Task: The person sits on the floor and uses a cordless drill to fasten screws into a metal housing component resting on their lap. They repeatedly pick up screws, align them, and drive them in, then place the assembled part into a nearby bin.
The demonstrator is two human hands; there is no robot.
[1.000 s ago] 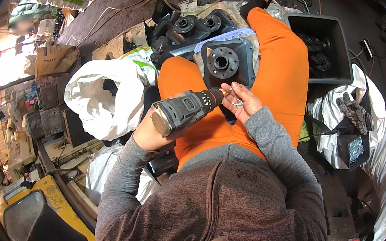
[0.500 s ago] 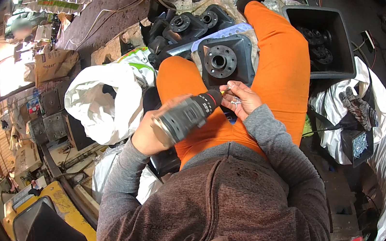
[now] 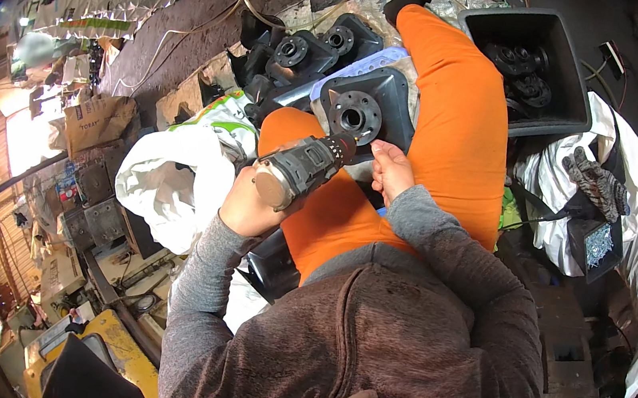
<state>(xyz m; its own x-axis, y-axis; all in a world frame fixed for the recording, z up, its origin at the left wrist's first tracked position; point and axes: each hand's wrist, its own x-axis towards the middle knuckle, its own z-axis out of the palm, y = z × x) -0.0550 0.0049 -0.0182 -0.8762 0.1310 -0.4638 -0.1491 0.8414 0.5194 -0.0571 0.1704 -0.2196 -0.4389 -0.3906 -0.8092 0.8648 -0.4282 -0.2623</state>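
My left hand [image 3: 246, 201] is wrapped round a cordless drill [image 3: 299, 168]. Its tip meets the near rim of the round flange [image 3: 369, 109] on a black moulded part [image 3: 392, 88] between my legs. The flange has a central hole and a ring of smaller holes. Close to the drill tip, my right hand [image 3: 393, 171] is closed, thumb and forefinger pinched together. Small silvery screws showed in its fingers a moment ago; now the curled fingers hide them. Further off lie several similar black flanged parts [image 3: 294, 51], beside a pale lilac plastic strip [image 3: 344, 69].
A black bin [image 3: 538, 127] at the far right holds dark flanged pieces. Nearer, a small dark container of screws [image 3: 599, 244] and a patterned glove [image 3: 595, 183] rest by a white sack [image 3: 557, 162]. Another open white sack [image 3: 154, 169] stands left. A hose [image 3: 166, 42] crosses the floor.
The drill has swung forward and away from my right hand, its tip now at the flange. My right hand's fingers have curled in, and the screws are out of sight.
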